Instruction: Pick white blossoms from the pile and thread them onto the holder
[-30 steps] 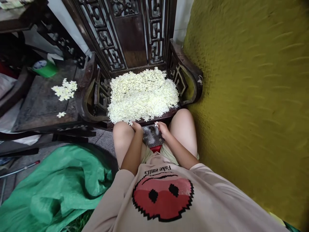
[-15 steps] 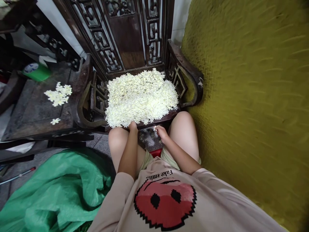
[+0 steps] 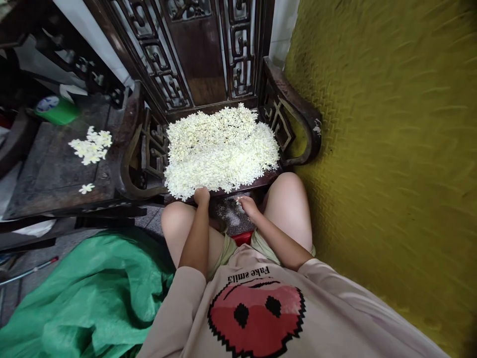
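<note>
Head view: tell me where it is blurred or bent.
Head view: the yellow wall on the right is smeared by motion blur; the chair arms bow outward from wide-angle distortion; the flower heap is bright, its petals merging; both hands look soft.

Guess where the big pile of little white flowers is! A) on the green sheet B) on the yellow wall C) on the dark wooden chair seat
C: the pile of white flowers covers the seat of the carved dark wooden chair, right in front of both hands.
</note>
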